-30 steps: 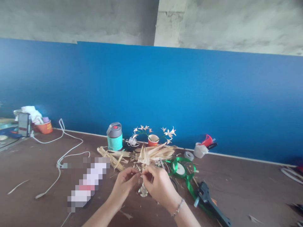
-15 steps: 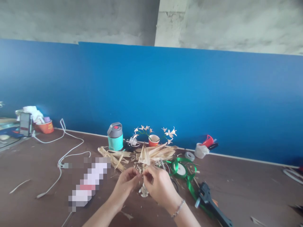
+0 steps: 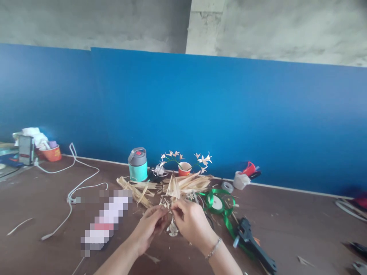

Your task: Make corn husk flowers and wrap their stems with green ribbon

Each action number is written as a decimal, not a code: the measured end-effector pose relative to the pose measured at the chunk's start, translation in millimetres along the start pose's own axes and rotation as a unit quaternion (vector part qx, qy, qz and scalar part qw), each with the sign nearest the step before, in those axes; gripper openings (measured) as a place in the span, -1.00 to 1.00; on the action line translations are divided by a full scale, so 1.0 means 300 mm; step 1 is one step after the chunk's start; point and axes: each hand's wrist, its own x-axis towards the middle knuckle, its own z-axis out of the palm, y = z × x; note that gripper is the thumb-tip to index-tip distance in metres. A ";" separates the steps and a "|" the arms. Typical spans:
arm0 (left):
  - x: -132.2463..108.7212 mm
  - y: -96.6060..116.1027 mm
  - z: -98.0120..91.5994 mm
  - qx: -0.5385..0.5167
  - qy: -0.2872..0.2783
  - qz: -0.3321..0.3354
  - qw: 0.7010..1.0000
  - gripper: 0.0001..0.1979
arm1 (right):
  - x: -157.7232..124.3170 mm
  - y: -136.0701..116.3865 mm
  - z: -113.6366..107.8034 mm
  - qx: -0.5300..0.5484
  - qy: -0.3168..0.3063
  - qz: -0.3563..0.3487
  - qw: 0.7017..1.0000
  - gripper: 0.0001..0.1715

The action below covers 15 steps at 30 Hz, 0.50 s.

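Note:
My left hand (image 3: 151, 225) and my right hand (image 3: 190, 219) meet fingertip to fingertip low in the middle of the view. Both are closed in a pinch around something thin and small that I cannot make out. Pale cut husk pieces (image 3: 172, 229) lie on the table just under and between them. Beyond my fingers is a heap of dried corn husks (image 3: 186, 184). More husk strips (image 3: 134, 189) lie to the left of it. A spool of green ribbon (image 3: 215, 203) rests to the right of my right hand, its ribbon trailing loose.
A black glue gun (image 3: 252, 244) lies at the right front. Behind the husks stand a turquoise flask (image 3: 138, 168) and a paper cup (image 3: 185, 172) with white flowers on green stems. A roll of tape (image 3: 227, 186) sits near a white container (image 3: 241, 181). White cables (image 3: 83, 183) cross the left side.
My left hand has turned slightly and its lower fingers show more. Both hands stay pinched together. The whole view has shifted a little, with the table things slightly further left.

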 end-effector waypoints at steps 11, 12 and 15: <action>0.000 -0.003 -0.001 -0.020 -0.002 -0.011 1.000 -0.65 | 0.003 0.015 -0.011 0.014 -0.004 0.007 1.000 -0.83; 0.000 -0.002 0.000 -0.017 -0.001 -0.010 1.000 -0.65 | 0.002 0.015 -0.011 0.014 -0.004 0.008 1.000 -0.82; 0.001 0.000 -0.001 -0.002 0.008 -0.003 1.000 -0.66 | 0.003 0.015 -0.011 0.019 -0.002 0.012 1.000 -0.82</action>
